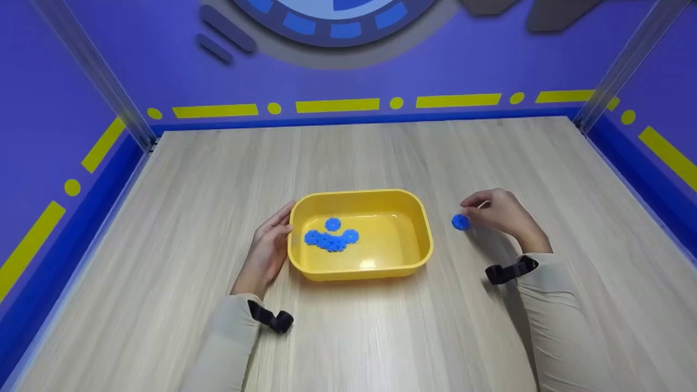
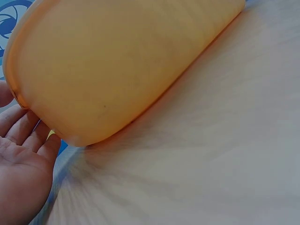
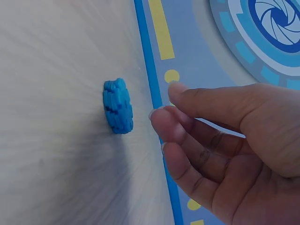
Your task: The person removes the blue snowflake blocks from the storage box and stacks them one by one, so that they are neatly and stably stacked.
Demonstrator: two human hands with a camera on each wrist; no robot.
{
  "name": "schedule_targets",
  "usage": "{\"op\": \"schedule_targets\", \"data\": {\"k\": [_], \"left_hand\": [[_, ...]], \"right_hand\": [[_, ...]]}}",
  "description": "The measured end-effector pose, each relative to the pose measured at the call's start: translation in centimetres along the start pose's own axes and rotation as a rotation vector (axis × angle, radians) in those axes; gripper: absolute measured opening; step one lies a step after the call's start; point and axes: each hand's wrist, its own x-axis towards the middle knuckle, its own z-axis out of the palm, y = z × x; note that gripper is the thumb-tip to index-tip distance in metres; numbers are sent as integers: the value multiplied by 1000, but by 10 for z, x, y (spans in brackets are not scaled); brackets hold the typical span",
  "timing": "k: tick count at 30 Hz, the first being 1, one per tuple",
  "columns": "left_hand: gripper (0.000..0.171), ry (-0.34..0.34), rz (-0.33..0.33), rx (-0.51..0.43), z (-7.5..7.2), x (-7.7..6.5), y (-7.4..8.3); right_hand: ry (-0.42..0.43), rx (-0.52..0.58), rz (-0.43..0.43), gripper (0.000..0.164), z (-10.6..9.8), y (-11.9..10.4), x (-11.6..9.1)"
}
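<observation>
A yellow plastic bin [image 1: 375, 270] stands on the table, with several blue notched discs [image 1: 333, 243] lying loose on the left part of its floor. At the bin's left end, my left hand [image 1: 268, 247] touches the outer wall with its fingers fairly straight; the left wrist view has the palm beside the bin [image 2: 108, 79]. To the right of the bin, a short stack of blue notched discs [image 1: 460, 221] sits on the table. My right hand [image 1: 498, 213] hovers just beside this stack [image 3: 118, 107], fingers loosely bent, a gap between the fingertips and the discs.
A light wood-grain table [image 1: 381, 337] lies under everything. Purple panels [image 1: 348, 81] with yellow dashes rise along its back, left and right edges. Each wrist bears a black strap with a small camera [image 1: 279, 322].
</observation>
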Motion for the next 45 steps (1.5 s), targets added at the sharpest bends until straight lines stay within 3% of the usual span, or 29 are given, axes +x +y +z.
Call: {"op": "schedule_targets", "data": {"k": [11, 29, 33, 45], "left_hand": [[56, -5, -6, -18, 3, -1, -1], [57, 2, 0, -15, 3, 2, 2], [57, 4, -1, 0, 3, 2, 2], [57, 4, -10, 4, 1, 1, 0]], "right_hand": [[-47, 6, -36, 29, -5, -18, -1], [-134, -69, -246, 23, -11, -83, 25], [-180, -102, -304, 24, -8, -102, 32], [-389, -209, -291, 27, 22, -157, 55]]}}
